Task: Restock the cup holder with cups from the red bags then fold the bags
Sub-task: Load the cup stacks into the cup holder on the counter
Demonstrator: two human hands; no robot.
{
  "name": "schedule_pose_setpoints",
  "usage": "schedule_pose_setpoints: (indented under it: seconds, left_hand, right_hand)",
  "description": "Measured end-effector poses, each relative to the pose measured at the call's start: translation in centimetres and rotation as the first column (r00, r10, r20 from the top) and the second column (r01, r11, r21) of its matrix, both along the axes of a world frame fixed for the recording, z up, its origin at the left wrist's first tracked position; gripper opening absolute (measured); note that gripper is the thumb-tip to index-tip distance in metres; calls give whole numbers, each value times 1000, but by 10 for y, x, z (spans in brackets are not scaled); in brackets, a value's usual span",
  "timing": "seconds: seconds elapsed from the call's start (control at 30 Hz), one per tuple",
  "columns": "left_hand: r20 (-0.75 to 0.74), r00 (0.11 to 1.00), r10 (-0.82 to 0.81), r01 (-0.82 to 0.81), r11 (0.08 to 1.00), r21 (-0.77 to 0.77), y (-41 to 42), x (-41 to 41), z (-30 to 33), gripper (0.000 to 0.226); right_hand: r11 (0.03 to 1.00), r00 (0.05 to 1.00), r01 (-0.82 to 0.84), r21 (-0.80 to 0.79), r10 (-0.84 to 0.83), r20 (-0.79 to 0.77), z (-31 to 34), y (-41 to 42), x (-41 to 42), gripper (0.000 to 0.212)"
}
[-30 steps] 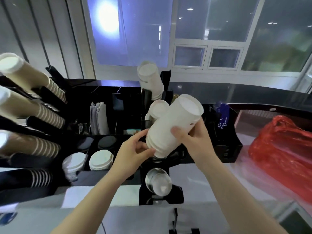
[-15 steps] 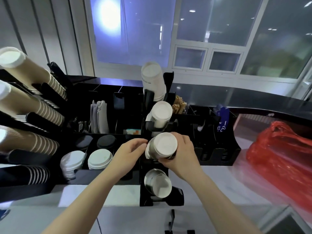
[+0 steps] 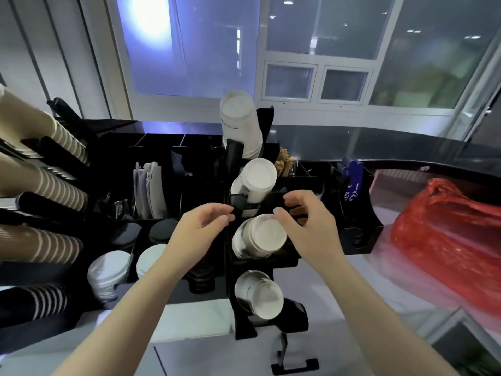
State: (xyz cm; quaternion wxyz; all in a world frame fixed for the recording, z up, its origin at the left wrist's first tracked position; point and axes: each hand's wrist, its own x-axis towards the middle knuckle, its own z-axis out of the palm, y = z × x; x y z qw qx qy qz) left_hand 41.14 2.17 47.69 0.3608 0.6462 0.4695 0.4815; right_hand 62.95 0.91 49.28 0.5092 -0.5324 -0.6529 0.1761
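A black cup holder [image 3: 240, 310] stands in the middle with several slots, each holding a stack of white cups. The third stack [image 3: 260, 237] lies seated in its slot between my hands. My left hand [image 3: 200, 229] hovers just left of it with fingers loosely curled, holding nothing. My right hand [image 3: 306, 226] is just right of it, fingers relaxed and lifted off the cups. Stacks sit above [image 3: 257, 183], at the top [image 3: 238, 120] and at the bottom [image 3: 260, 294]. A red plastic bag [image 3: 450, 237] lies on the counter at the right.
Brown striped cup stacks [image 3: 40, 185] jut from a black rack at the left. A black organiser [image 3: 173, 147] behind holds napkins [image 3: 150, 191], white lids [image 3: 150, 256] and stirrers [image 3: 283, 161]. A blue item [image 3: 352, 180] sits right of the holder. Windows run behind the dark counter.
The white cup stack held in both hands was pushed down into the third slot. Both hands have since let go and drawn slightly apart.
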Motion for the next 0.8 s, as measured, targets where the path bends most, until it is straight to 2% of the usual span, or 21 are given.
schedule_pose_setpoints:
  seconds: [0.07,0.17,0.47,0.6,0.67,0.77,0.8]
  left_hand:
    - [28,999,-26,25,999,46,4,-5,8,25]
    - [69,997,-40,34,995,91,12,-17,22,25]
    - [116,990,-82,65,987,146,50,-51,51,27]
    - [145,985,-96,74,986,151,67,-56,60,26]
    - [156,982,-105,82,985,149,74,-54,62,26]
    - [158,980,-123,100,984,146,84,-50,65,26]
    - [152,980,-131,110,984,142,87,-49,66,27]
  right_hand:
    - [998,998,9,60,-5,-59,14,6,-4,16]
    - [994,998,3,108,3,-57,32,20,-14,19]
    - [993,996,84,83,-83,-17,72,82,-46,60]
    - [992,988,116,46,-120,97,93,113,-62,82]
    - [985,965,174,-13,-168,200,101,125,-67,85]
    - [939,827,342,-11,-296,479,109,134,-77,85]
    - [931,795,366,4,-314,519,110,136,-80,85]
